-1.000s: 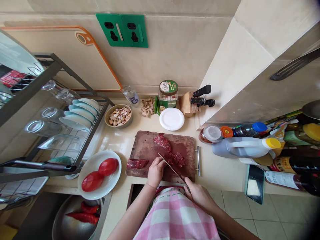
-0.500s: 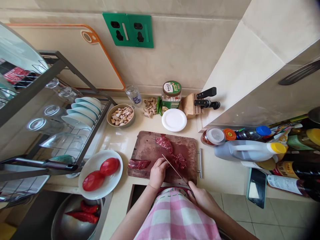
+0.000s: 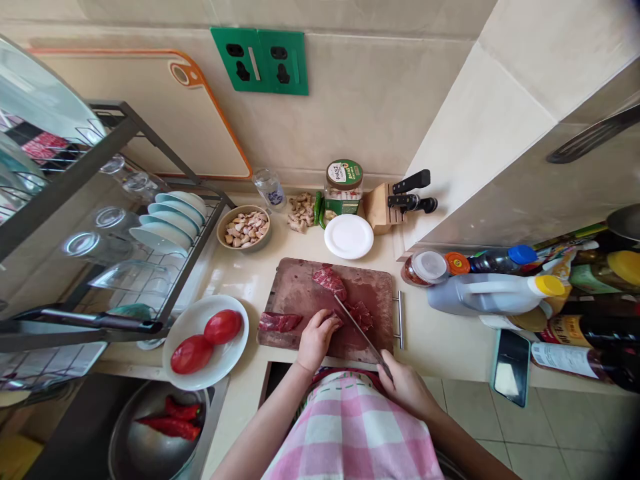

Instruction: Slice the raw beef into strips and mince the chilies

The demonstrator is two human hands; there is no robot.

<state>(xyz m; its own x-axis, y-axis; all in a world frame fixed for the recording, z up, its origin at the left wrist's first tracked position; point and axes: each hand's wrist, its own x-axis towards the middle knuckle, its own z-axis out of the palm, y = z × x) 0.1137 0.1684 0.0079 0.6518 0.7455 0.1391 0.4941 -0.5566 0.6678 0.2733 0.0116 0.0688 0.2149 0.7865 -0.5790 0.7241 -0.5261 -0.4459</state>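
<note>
My right hand point(image 3: 400, 377) is wrapped round the handle of a kitchen knife point(image 3: 361, 331), whose blade slants up and left over the cutting board point(image 3: 295, 283). Close to the blade on its left, the curled fingers of my left hand point(image 3: 317, 339) press on a piece of raw meat, mostly hidden beneath them. Just right of the blade lie cut bits of meat point(image 3: 363, 315). One larger chunk of red meat point(image 3: 330, 281) rests at the board's far side, past the knife tip. Another strip of meat point(image 3: 280, 322) lies at the left edge.
A plate point(image 3: 175, 333) with two tomatoes and a bowl of garlic point(image 3: 245, 228) stand left of the board. Behind are a white dish point(image 3: 349, 236) and a knife block point(image 3: 379, 208). Bottles, a jug point(image 3: 475, 297) and a phone point(image 3: 511, 365) lie right. A dish rack point(image 3: 187, 283) fills the left.
The knife has shifted slightly up and right, its tip now nearer the far chunk. My left hand keeps its hold on the meat. The whole view has shifted a little.
</note>
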